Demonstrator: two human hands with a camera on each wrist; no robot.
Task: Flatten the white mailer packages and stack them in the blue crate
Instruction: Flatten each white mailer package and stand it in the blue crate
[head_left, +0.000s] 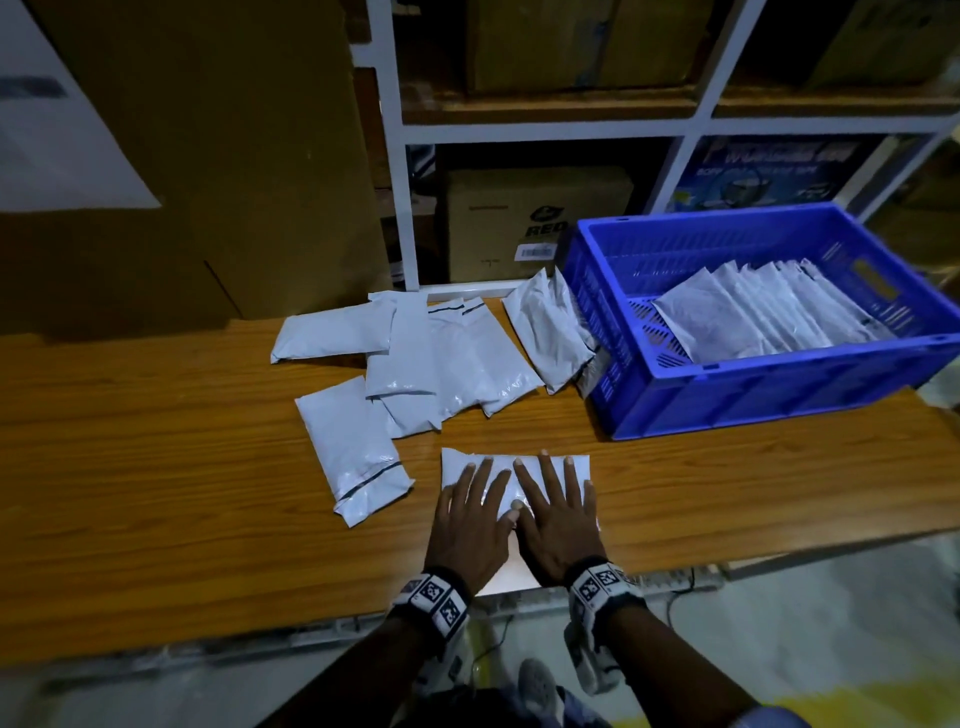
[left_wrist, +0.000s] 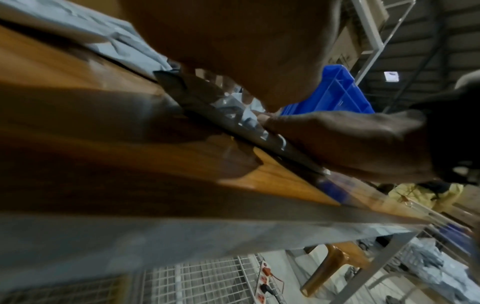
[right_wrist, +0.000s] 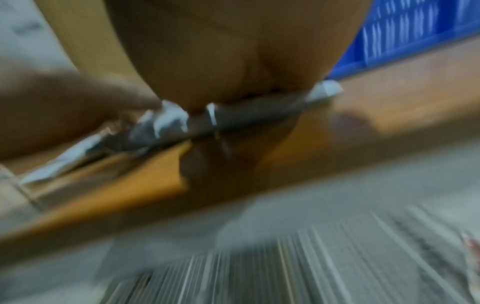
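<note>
Dim storeroom, wooden table (head_left: 156, 467) in front of white shelving (head_left: 400, 156) holding cardboard boxes (head_left: 535, 223). Left hand (head_left: 470, 525) and right hand (head_left: 558, 519) lie side by side, fingers straight and spread, pressing flat on one white mailer (head_left: 519, 467) near the table's front edge. Mailer is glossy, wrinkled, long axis left-right across the table (its near half is hidden under the palms). Right wrist view is badly blurred; left wrist view shows only a thin mailer edge under the palm. Beyond the hands, a loose pile of mailers (head_left: 436, 364), overlapping at mixed angles. At right the blue crate (head_left: 779, 395) holds a leaning, overlapped row of stacked mailers (head_left: 758, 317).
</note>
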